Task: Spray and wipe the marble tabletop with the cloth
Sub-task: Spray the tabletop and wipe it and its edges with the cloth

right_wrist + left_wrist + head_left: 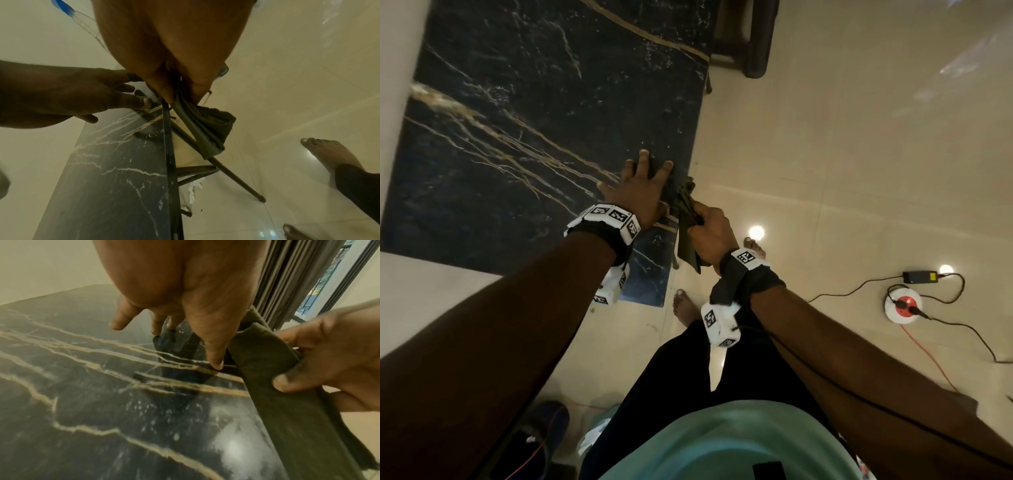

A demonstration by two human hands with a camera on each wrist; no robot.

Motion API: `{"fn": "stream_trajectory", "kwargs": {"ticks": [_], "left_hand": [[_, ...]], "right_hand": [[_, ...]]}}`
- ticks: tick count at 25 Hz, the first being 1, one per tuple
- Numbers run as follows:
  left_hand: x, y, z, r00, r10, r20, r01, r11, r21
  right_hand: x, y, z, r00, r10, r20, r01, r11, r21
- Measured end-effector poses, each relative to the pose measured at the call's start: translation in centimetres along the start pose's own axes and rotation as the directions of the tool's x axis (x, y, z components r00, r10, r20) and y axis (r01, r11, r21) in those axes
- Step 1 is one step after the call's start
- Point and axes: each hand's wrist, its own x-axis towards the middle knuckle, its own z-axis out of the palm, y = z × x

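Left hand (pixel 635 192) flat, fingers spread, on the tabletop (pixel 524 137) near its right edge. Right hand (pixel 709 233) grips the folded dark green cloth (pixel 685 205) at that edge, beside the left thumb. Cloth's top partly hidden behind the left hand; lower end hangs off the edge. Clear bottle (pixel 86 24), blue band, mostly hidden behind the right palm in the right wrist view.

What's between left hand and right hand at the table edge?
Only the olive cloth: the right hand grips it at the marble tabletop edge, beside the left hand thumb. Clearest in the left wrist view.
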Motion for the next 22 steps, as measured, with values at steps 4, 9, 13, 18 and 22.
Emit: {"fn": "stream_trajectory", "kwargs": {"ticks": [4,9,13,18,22], "left_hand": [[-4.4,-1.5,3.3,0.997,0.061,0.051,-0.063,0.997,0.046],[-6.6,-3.4,6.4,0.994,0.065,0.093,-0.071,0.996,0.062],[-6.3,-3.3,6.9,0.991,0.086,0.102,-0.087,0.996,0.008],[-6.3,-3.6,7.0,0.990,0.100,0.097,-0.099,0.995,-0.021],[-6.3,-3.8,6.9,0.988,0.114,0.100,-0.112,0.993,-0.029]], "right_hand": [[1.2,-1.7,-0.5,0.998,0.008,-0.055,-0.010,0.999,-0.037],[2.2,-2.5,0.9,0.990,0.040,-0.136,-0.046,0.998,-0.039],[-1.7,-0.6,3.3,0.988,0.076,-0.137,-0.070,0.996,0.046],[-5.5,2.1,5.8,0.991,0.089,-0.100,-0.084,0.995,0.047],[-8.2,3.8,7.5,0.992,0.092,-0.086,-0.088,0.995,0.043]]}}
